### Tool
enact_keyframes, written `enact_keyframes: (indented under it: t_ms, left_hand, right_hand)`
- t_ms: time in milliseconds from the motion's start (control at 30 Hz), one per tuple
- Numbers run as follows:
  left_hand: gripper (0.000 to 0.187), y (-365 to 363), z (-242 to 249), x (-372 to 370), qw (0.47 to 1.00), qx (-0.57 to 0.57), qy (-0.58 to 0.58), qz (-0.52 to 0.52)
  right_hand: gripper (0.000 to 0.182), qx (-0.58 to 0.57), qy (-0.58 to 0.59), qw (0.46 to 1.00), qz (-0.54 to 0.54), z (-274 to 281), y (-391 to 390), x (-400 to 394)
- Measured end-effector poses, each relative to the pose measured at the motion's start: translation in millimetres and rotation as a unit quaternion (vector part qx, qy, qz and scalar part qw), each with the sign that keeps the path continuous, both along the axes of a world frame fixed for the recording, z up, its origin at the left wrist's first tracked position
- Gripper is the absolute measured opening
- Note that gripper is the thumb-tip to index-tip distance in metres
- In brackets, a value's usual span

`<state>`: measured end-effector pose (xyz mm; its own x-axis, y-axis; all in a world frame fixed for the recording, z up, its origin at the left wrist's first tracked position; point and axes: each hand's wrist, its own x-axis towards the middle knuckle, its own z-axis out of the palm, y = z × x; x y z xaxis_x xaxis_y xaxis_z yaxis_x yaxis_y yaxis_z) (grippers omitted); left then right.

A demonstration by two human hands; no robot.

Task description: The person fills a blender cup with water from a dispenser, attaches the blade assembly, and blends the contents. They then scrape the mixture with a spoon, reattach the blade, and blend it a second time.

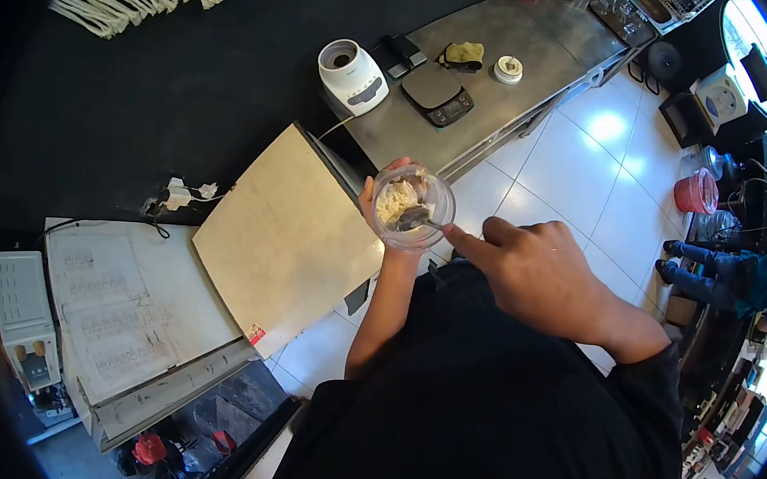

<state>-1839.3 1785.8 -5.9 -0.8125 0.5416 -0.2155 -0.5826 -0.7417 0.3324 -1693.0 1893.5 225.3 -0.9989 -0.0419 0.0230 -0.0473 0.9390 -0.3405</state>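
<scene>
A clear round container (445, 199) is held up by my left hand (368, 199), whose fingers wrap round its far left side, partly hidden behind it. Inside lies a pale yellow, crumbly food (396, 199). A metal spoon (413, 217) dips into the container with its bowl against the food. My right hand (535, 265) comes in from the right and grips the spoon's handle, with the fingers closed.
A cream-coloured board or lid (289, 241) stands left of the container. On the metal counter (526, 35) are a white blender base (352, 77), a black scale (437, 93) and a small round jar (508, 69). A person (741, 277) stands at the far right.
</scene>
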Motion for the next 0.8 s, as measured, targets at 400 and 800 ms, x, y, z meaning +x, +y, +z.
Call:
enact_keyframes:
  t_ms: [400, 800]
  left_hand:
    - [0.058, -2.3, 4.5, 8.7, 0.999, -0.014, -0.027, -0.027]
    - [0.054, -10.9, 3.6, 7.9, 0.997, -0.056, -0.001, -0.051]
  right_hand:
    - [0.046, 0.103, -0.069, 0.991, 0.054, 7.3, 8.9, -14.9]
    - [0.042, 0.071, -0.049, 0.993, 0.083, -42.6, 5.3, -29.4]
